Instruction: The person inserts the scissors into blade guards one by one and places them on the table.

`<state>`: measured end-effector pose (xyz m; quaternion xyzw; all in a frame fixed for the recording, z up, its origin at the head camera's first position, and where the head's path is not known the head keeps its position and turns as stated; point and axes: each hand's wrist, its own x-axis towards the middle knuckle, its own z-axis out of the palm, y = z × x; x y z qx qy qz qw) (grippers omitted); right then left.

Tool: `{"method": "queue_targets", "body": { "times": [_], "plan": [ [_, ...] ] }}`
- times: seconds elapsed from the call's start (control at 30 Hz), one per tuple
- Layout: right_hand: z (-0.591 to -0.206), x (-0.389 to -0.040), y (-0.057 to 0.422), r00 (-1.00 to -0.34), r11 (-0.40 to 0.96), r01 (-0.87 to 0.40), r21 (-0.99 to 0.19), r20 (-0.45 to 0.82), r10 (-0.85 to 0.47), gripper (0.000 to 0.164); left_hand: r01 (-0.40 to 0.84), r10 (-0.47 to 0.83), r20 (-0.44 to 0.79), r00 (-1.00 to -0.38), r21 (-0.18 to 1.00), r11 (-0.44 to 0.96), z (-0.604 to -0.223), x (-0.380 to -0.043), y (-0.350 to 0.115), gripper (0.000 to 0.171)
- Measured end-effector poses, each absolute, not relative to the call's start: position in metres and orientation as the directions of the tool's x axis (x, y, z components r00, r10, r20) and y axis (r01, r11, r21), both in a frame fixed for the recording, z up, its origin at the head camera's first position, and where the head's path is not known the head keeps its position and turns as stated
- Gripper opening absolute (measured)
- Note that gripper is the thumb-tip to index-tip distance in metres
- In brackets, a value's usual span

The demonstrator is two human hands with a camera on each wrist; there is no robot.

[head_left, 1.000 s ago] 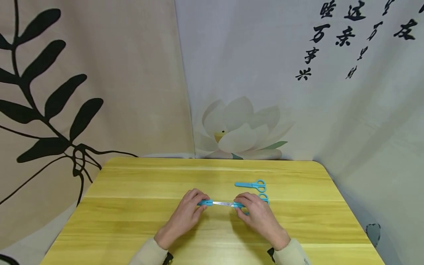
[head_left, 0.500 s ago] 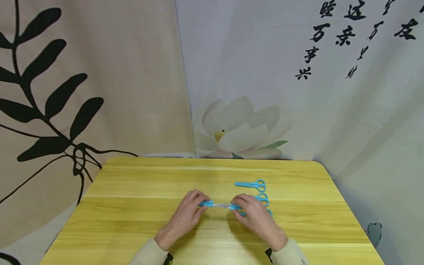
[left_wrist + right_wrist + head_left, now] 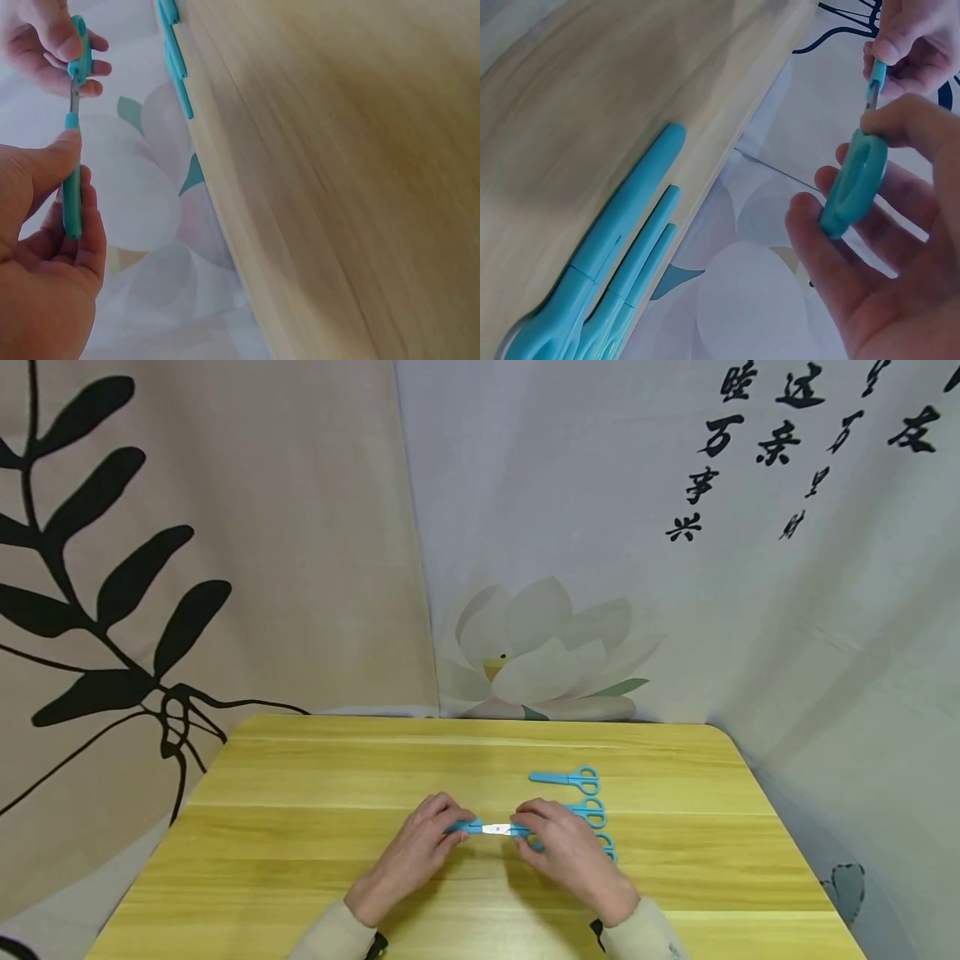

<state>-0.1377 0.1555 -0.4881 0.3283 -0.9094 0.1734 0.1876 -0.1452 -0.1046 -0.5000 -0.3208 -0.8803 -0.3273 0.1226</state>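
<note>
Between my two hands, a pair of blue scissors (image 3: pixel 521 831) is held level over the table in the head view. My left hand (image 3: pixel 420 843) pinches its blue blade cover (image 3: pixel 72 199) between thumb and fingers. With thumb and fingers, my right hand (image 3: pixel 567 847) grips the scissors by the blue handle loops (image 3: pixel 859 180). A short stretch of the metal blades (image 3: pixel 496 829) shows between cover and handle, the tips hidden inside the cover.
Three more blue scissors with covered blades lie in a column at the right: the far pair (image 3: pixel 566 778), the middle pair (image 3: pixel 592 812), and a near pair (image 3: pixel 607 847) partly behind my right hand. The wooden table (image 3: pixel 300 777) ends at a printed curtain (image 3: pixel 337 568).
My right hand has moved left toward my left hand with the scissors, and less blade shows outside the cover. More of the near scissors on the table has come into view.
</note>
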Motion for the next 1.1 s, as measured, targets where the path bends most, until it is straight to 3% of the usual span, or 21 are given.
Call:
{"method": "queue_targets", "body": {
  "times": [0.43,0.8,1.1],
  "plan": [
    [-0.4853,-0.1374,0.1492,-0.709,0.727,-0.663,-0.179,0.464,-0.532,0.022,0.651,0.516,0.402,-0.757,0.537,0.537,-0.4982,-0.1462,-0.104,0.019],
    [-0.4822,-0.1388,0.1469,-0.708,0.704,-0.678,-0.213,0.447,-0.547,0.023,0.701,0.538,0.451,-0.712,0.487,0.52,-0.4955,-0.1463,-0.1009,0.018],
    [-0.4826,-0.1392,0.1473,-0.696,0.699,-0.685,-0.207,0.472,-0.542,0.022,0.692,0.526,0.45,-0.722,0.483,0.537,-0.4926,-0.1449,-0.0973,0.018]
  ]
}}
